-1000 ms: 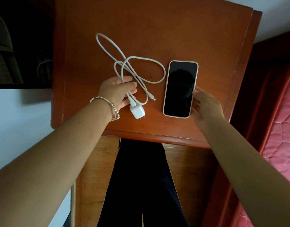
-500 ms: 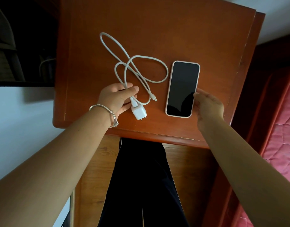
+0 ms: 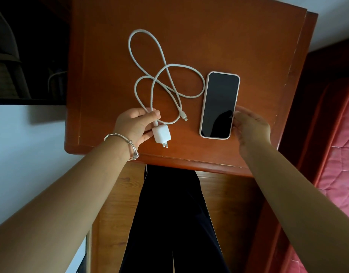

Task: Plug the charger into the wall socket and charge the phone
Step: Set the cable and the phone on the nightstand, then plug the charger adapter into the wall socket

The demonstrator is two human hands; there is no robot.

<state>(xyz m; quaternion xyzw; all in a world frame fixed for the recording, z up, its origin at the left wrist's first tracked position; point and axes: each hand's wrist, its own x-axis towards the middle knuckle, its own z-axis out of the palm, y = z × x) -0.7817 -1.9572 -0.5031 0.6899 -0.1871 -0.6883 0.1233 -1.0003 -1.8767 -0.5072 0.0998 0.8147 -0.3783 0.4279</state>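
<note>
Nearer now: wooden bedside table [image 3: 219, 32]

From my seat, the left hand [image 3: 135, 126] covers the stretch of cable [image 3: 163, 75] just left of the charger [image 3: 161, 133], so I can't tell how tightly it pinches. Right of the charger, the right hand [image 3: 250, 129] hides the phone [image 3: 220, 105] edge under its fingertips. The table [image 3: 209, 36] top runs off the upper edge. No wall socket is identifiable.

Domestic bedroom: wooden bedside counter [image 3: 209, 32] stands beside a pink quilted mattress [image 3: 341, 154], against a white wall [image 3: 18, 138].
</note>
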